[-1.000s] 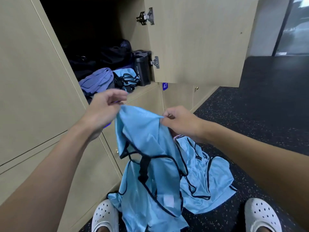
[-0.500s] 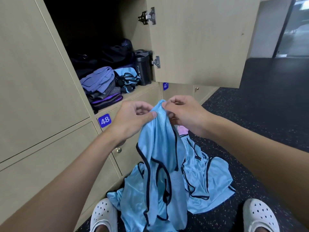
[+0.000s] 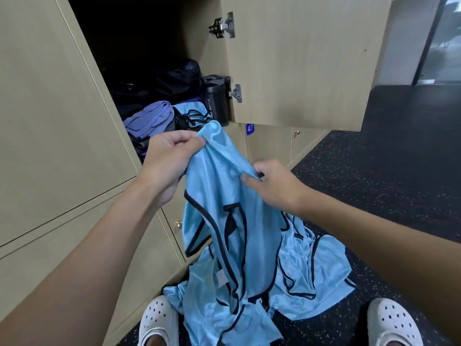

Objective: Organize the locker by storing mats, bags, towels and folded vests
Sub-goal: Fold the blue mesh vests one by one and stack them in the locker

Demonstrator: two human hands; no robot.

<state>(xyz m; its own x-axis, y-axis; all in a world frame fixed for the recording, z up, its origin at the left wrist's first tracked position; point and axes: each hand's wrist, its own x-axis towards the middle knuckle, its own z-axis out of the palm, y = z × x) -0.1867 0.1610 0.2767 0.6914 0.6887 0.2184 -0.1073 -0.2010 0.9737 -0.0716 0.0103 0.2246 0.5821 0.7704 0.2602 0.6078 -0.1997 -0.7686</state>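
Both hands hold one blue vest (image 3: 224,196) before the open locker (image 3: 199,53). Left hand (image 3: 169,161) pinches its top edge between thumb and curled fingers. Right hand (image 3: 272,186) pinches the fabric lower, to the right. The vest hangs onto a pile (image 3: 311,270) of blue vests on the floor (image 3: 374,171). Inside the locker: purple towel (image 3: 149,118), dark bags (image 3: 174,83), black bottle (image 3: 216,106).

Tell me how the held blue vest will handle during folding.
The blue vest is probably floppy: it hangs limp from the left hand and right hand. Its sheen suggests it may be slippery, so folds could slide. Likely light, since pinches carry it.
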